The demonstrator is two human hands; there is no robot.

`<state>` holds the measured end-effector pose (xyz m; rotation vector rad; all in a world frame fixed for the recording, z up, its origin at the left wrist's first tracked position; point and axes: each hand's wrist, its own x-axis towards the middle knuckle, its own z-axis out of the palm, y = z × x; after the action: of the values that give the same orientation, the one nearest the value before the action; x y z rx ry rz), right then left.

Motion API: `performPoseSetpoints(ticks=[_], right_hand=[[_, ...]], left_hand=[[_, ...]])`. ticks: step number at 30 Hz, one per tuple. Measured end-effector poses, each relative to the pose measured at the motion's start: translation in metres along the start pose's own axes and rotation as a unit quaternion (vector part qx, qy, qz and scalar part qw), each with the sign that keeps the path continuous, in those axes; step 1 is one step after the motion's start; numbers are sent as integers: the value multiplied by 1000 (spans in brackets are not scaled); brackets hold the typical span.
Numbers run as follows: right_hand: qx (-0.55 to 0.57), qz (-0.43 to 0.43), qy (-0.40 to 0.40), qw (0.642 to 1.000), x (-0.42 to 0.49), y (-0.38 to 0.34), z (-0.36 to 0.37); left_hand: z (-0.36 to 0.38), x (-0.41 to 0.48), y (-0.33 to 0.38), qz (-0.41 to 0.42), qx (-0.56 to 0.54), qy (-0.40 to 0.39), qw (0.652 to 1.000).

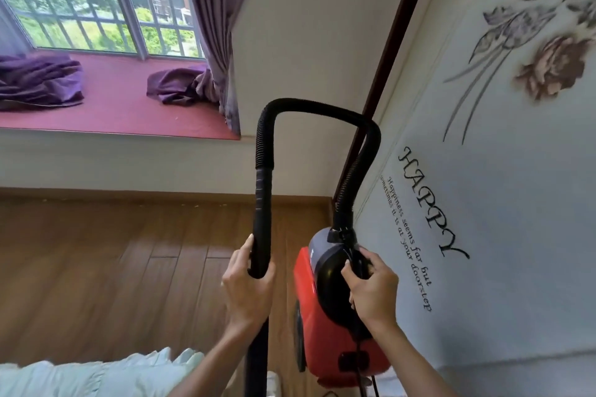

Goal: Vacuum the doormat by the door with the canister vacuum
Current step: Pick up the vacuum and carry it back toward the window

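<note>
A red and black canister vacuum point(325, 325) hangs in the lower middle, close to the right wall. My right hand point(371, 287) grips the black handle on its top. A ribbed black hose point(322, 111) arches up from the canister and comes down on the left into a rigid black wand point(263, 222). My left hand point(250, 287) grips that wand, with the thumb up its left side. The wand's lower end runs out of view at the bottom. No doormat or door shows in this view.
Wooden floor point(96, 267) spreads to the left. A red window seat point(119, 106) with purple cloths and a purple curtain point(213, 26) lies ahead. A decorated wall point(483, 171) with the word HAPPY stands at the right. Pale bedding point(80, 377) lies at bottom left.
</note>
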<state>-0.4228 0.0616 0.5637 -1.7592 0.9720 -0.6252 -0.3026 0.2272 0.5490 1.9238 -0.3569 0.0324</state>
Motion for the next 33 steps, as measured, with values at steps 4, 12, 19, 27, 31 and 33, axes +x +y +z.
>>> performPoseSetpoints(ticks=[4, 12, 19, 27, 31, 33], right_hand=[[-29, -1, 30, 999, 45, 17, 36], [-27, 45, 61, 997, 110, 43, 84], [-34, 73, 62, 995, 155, 84, 121], [-24, 99, 48, 994, 214, 162, 160], [-25, 93, 36, 995, 246, 210, 183], [-34, 96, 26, 995, 261, 238, 193]], left_hand=[[22, 42, -21, -27, 11, -28, 999], [67, 103, -59, -71, 26, -47, 996], [117, 132, -99, -103, 42, -79, 991], [193, 161, -168, -133, 78, -113, 982], [237, 176, -209, -151, 104, -111, 977], [259, 180, -230, -165, 121, -108, 973]])
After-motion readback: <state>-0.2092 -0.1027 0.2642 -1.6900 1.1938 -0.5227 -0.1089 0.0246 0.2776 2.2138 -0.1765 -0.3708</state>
